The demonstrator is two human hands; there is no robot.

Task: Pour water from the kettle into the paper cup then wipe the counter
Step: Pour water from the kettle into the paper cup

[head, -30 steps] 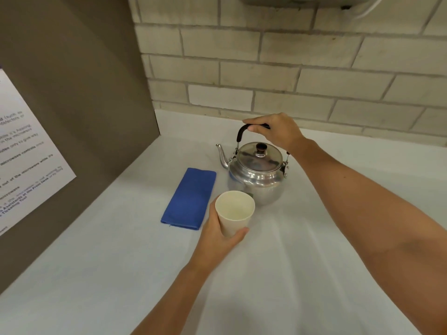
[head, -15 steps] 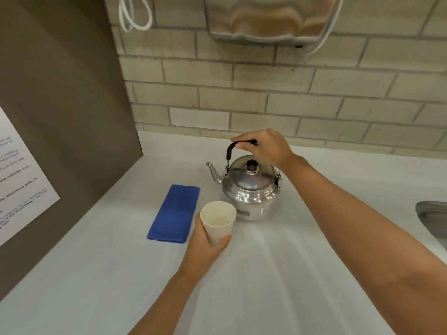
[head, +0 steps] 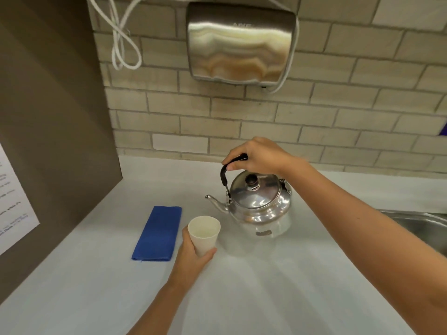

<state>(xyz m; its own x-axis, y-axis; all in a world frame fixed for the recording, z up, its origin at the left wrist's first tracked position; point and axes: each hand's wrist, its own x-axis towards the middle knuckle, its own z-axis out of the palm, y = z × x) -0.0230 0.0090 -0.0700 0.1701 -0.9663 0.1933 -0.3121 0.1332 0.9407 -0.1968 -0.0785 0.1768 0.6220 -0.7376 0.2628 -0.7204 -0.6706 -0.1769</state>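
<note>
While my right hand [head: 260, 155] closes around the black handle [head: 226, 170] of one shiny metal kettle [head: 258, 204], my left hand [head: 193, 255] wraps around one white paper cup [head: 204, 234], thumb on the near side and fingers curled behind it. The kettle appears lifted slightly off the pale counter [head: 266, 286], its reflection showing beneath it, with its lid knob [head: 251, 180] on top and its single spout [head: 215, 201] pointing left, above and just right of the cup. Held low near the counter (whether it touches the surface I cannot tell), the cup tilts slightly and looks empty inside; no water is flowing. One folded blue cloth [head: 158, 233] lies flat on the counter just left of the cup, untouched. On the brick wall [head: 338, 117] behind hangs one steel hand dryer [head: 242, 44], with a looped white cord [head: 121, 44] to its left. One brown panel [head: 53, 117] stands at the left, carrying one printed sheet [head: 12, 206] too blurred to read. At the far right edge, part of one metal sink [head: 420, 223] shows.
</note>
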